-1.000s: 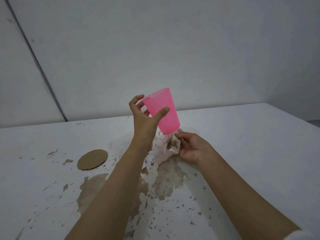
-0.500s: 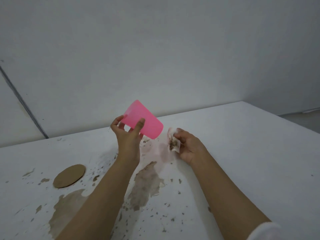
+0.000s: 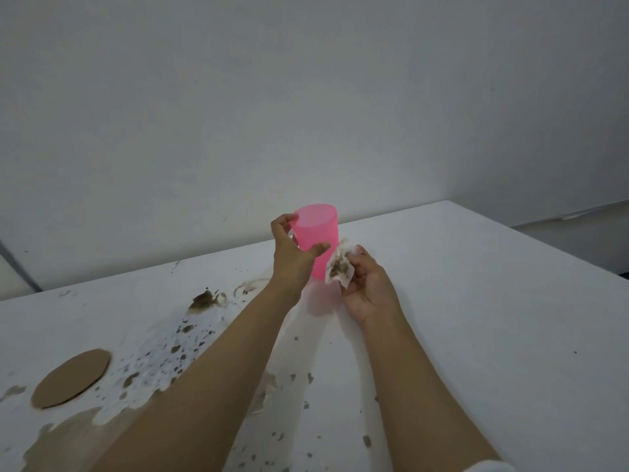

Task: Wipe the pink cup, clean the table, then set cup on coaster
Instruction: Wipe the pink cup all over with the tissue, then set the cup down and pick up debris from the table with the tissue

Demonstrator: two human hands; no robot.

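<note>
Now we hold the translucent pink plastic cup (image 3: 319, 229) above the stained white table (image 3: 476, 301), our left hand (image 3: 292, 258) curled around its wall. Our right hand (image 3: 371, 289) pinches a dirty white paper tissue (image 3: 338, 267) just beside it. It seems light, thin, perhaps slippery, so gripping the middle wall gently looks safest.

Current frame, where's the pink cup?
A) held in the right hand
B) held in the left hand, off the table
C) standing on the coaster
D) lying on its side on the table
B: the left hand grips the pink cup in the air. The coaster lies apart with nothing on it, and the right hand holds the stained tissue.
</note>
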